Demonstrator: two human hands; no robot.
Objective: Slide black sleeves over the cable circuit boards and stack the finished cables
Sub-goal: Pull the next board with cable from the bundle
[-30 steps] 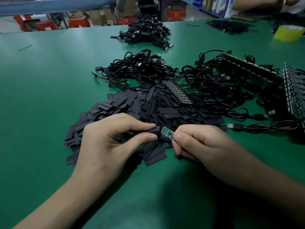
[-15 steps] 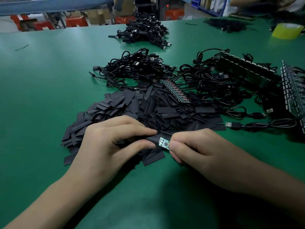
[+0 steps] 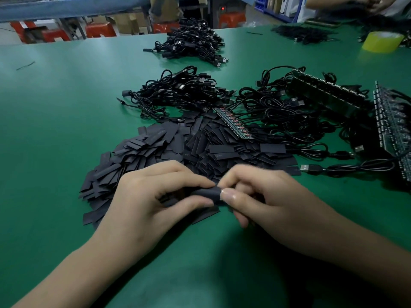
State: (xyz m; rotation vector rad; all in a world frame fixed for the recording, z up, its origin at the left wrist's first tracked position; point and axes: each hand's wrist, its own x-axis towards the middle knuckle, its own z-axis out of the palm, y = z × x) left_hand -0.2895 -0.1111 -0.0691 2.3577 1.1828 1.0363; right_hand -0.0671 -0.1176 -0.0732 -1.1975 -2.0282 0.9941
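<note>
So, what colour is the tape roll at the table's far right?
The tape roll is yellow; the head view shows it.

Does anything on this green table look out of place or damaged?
Little stands out. One stray black scrap lies alone far left on the table, apart from everything else. The sleeve heap is loose, seemingly just working stock.

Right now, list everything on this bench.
flat black sleeve pieces: one large pile, black, mid-table beyond the hands
black tubular sleeve: one, black, held between both hands
black USB cable heaps: at least three, black, far, middle, right
green circuit board strip: one, green, at pile's far edge
dark circuit board panels: at least two, dark, right edge
yellow tape roll: one, yellow, far right
green table: one, green, underneath
left hand: one, grips sleeve's left part
right hand: one, pinches sleeve's right end
</note>
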